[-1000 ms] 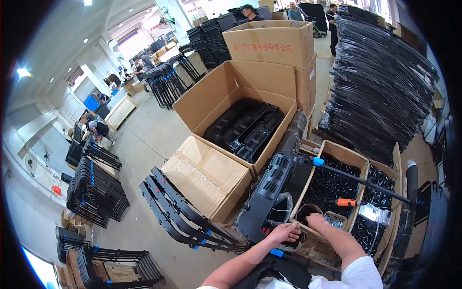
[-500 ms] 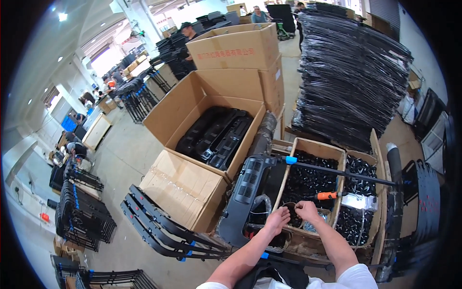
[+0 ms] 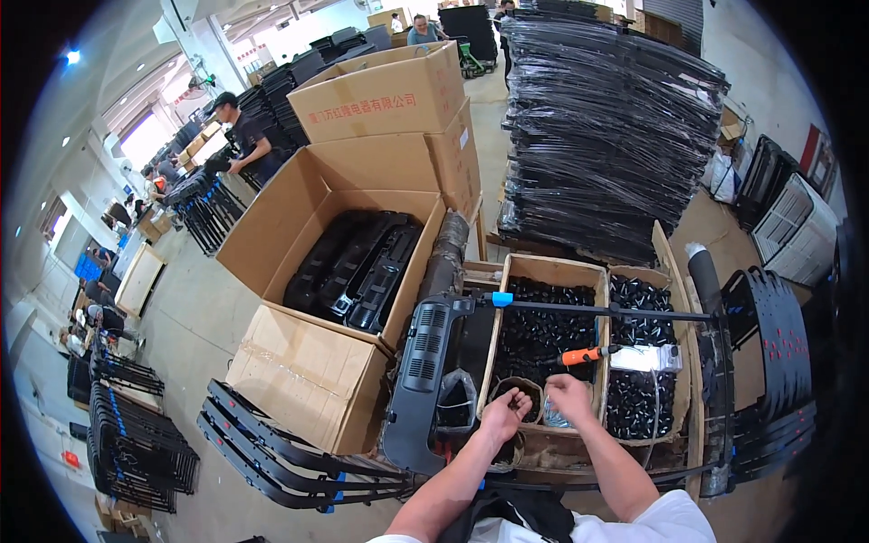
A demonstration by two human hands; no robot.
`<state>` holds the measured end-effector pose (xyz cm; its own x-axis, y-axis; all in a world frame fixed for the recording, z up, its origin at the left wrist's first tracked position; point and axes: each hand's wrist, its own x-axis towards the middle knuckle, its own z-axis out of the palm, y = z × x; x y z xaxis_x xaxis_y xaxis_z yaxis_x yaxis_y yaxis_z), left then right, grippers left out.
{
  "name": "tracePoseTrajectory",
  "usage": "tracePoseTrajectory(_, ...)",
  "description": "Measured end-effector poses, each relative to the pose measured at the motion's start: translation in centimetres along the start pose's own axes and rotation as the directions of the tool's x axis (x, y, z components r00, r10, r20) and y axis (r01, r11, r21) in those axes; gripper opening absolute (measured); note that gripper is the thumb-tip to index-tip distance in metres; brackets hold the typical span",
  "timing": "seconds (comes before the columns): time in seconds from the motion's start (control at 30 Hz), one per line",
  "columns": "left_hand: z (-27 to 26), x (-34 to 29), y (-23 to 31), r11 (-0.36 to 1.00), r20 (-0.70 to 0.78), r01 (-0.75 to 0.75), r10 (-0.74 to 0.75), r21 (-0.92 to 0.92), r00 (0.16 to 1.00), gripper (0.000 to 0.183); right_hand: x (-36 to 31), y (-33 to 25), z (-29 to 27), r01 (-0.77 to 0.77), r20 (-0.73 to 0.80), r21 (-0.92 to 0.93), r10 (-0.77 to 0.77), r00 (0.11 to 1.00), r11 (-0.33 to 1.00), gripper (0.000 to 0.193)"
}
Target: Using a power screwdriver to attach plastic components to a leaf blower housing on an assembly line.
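Observation:
My left hand (image 3: 505, 414) is closed, its fingers curled together over a round tub (image 3: 529, 387) of small dark parts. Beside it my right hand (image 3: 571, 398) is closed as well, fingertips pinched and pointing down-left. Whatever either hand holds is too small to make out. Under my right hand sits a container of small silvery-blue parts (image 3: 555, 414), partly hidden. Beyond the hands an orange electric screwdriver (image 3: 582, 356) lies across the wooden bin (image 3: 496, 337) of black plastic pieces. A black frame with a vented panel (image 3: 424, 360) stands on my left, its thin bar (image 3: 625, 313) crossing the bins.
A second bin of black pieces (image 3: 641, 407) is at right, a clear-and-white box (image 3: 644, 358) on it. Left stands an open carton (image 3: 262, 237) of black panels. Behind rises a wrapped black stack (image 3: 606, 136). A co-worker (image 3: 244, 136) stands far left.
The whole view has shifted, so the bins and cartons sit further left. My hands stay close together over the small tubs. The co-worker at far left shows more fully, arm stretched out.

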<state>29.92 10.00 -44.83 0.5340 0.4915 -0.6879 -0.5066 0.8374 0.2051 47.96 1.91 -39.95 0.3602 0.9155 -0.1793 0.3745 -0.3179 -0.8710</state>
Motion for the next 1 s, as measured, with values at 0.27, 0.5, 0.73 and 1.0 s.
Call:
tracePoseTrajectory(0.27,-3.0,-6.7,2.1,0.933,0.165,-0.036,-0.025,0.359,0.986,0.031,5.4,9.6,-0.4,-0.36,-0.126,0.69,0.594,0.794,0.628,0.089)
tracePoseTrajectory(0.5,-6.9,-13.1,2.9,0.903,0.056,-0.031,0.008,0.429,0.998,0.031,10.9,11.0,2.7,-0.268,-0.302,0.707,0.622,0.723,0.655,0.046)
tracePoseTrajectory(0.73,-6.0,-16.3,3.3,0.935,-0.029,-0.087,0.103,0.344,0.994,0.032,13.2,12.9,4.6,-0.093,-0.501,0.627,0.492,0.712,0.773,0.063)
tracePoseTrajectory(1.0,-6.6,-16.2,2.5,0.951,-0.027,-0.125,0.138,0.282,0.99,0.025,12.2,11.7,7.0,-0.088,-0.486,0.428,0.311,0.817,0.9,0.068)
